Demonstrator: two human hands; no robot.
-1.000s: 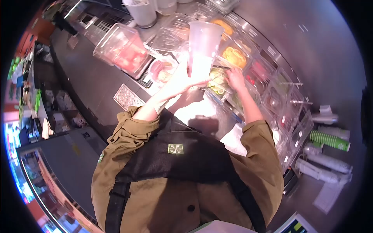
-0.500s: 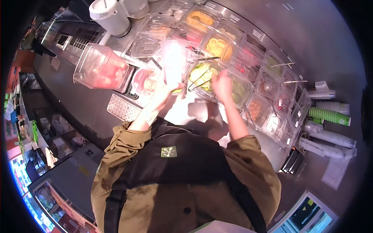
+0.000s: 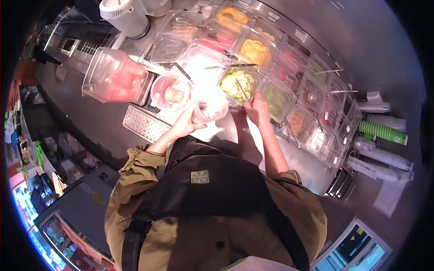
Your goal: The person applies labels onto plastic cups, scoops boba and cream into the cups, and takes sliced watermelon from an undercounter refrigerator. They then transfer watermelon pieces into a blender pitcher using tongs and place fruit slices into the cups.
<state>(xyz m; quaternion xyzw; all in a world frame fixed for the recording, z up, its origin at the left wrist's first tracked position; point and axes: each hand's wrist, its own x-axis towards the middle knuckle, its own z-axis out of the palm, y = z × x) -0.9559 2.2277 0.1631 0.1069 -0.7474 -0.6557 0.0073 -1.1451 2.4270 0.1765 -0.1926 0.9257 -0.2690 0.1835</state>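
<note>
My left hand (image 3: 186, 123) is wrapped round a translucent plastic cup (image 3: 210, 111), held tilted above the front of the counter. Bright glare hides part of the cup. To its right, my right hand (image 3: 257, 109) is closed on the end of thin metal tongs (image 3: 242, 88). The tips of the tongs reach into a clear container of green slices (image 3: 236, 81). Left of the cup sits a round tub with pink and pale contents (image 3: 171, 92).
A large clear pitcher with pink chunks (image 3: 118, 80) stands at the left. Containers with orange slices (image 3: 255, 50) and other foods fill the back and right. Green stacked cups (image 3: 383, 131) lie far right. A white jug (image 3: 125, 18) stands at the back left.
The cup has come down and nearer to me, from upright to tilted. My right hand has closed on the tongs at the green slices. The view has shifted to the right.
</note>
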